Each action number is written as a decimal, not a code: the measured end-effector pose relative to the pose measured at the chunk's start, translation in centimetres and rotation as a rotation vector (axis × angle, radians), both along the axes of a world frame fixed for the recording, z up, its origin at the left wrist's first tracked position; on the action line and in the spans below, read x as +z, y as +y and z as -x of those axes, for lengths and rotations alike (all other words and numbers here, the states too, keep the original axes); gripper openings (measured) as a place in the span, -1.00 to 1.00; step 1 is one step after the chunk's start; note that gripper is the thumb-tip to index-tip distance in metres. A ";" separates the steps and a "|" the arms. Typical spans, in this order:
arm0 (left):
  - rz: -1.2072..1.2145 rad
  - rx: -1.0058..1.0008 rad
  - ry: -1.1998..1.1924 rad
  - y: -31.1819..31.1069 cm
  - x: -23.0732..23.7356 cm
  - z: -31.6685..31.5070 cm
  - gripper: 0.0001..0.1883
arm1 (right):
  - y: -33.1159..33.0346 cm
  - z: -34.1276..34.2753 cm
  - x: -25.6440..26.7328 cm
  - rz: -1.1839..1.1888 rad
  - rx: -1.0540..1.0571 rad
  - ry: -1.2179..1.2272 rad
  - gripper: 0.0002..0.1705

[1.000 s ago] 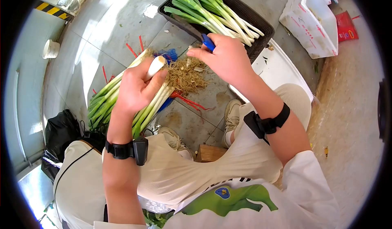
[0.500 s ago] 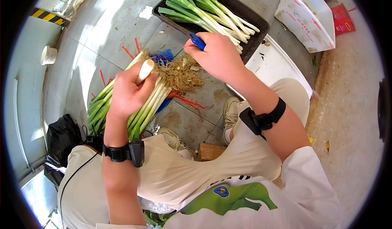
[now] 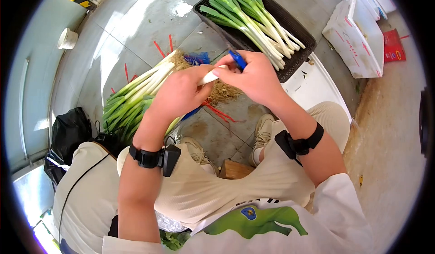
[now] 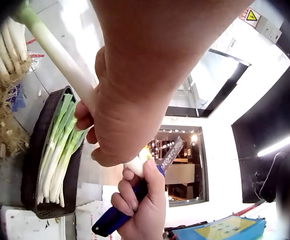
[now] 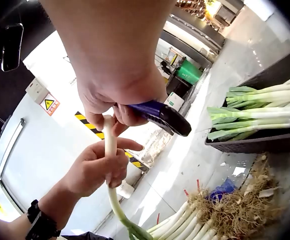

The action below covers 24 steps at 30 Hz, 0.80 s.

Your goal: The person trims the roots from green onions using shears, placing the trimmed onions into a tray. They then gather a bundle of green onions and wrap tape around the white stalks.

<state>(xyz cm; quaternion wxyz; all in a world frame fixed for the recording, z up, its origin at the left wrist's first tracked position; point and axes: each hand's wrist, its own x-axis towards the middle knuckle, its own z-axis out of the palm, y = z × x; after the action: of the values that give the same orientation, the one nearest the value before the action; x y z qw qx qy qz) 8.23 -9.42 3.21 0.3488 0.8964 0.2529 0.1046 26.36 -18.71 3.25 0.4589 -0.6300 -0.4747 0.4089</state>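
My left hand (image 3: 181,88) grips a green onion (image 3: 209,77) around its white stalk, with the trimmed white end pointing toward my right hand (image 3: 256,75). A blue-handled knife (image 4: 114,218) lies in the curled fingers of that right hand, its blade (image 4: 173,153) jutting out past the thumb. The right thumb and fingers meet the onion's white tip, seen in the right wrist view. Below my hands lies a bundle of green onions (image 3: 136,88) on the floor, beside a heap of cut-off roots (image 3: 226,92).
A dark woven basket (image 3: 311,50) with several cleaned green onions stands ahead on the right, next to a white lid-like panel (image 3: 328,88). Beyond are a white foam box (image 3: 355,41) and a red packet (image 3: 393,45). Red ties (image 3: 222,114) lie between bundle and shoes.
My hands have come together: the right hand with the knife moved in to the onion's white end, and the left hand shifted right and tilted the onion toward it.
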 end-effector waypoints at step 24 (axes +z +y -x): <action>-0.051 0.385 0.170 5.4 -2.6 3.5 -0.75 | 0.2 -3.2 0.6 -0.060 -0.364 0.293 -0.56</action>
<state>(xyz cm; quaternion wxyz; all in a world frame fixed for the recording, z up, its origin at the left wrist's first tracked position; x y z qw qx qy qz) 4.68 -3.99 0.57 0.2771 0.8456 0.4453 0.0999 29.53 -18.50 3.81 0.6077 -0.6250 -0.2935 0.3923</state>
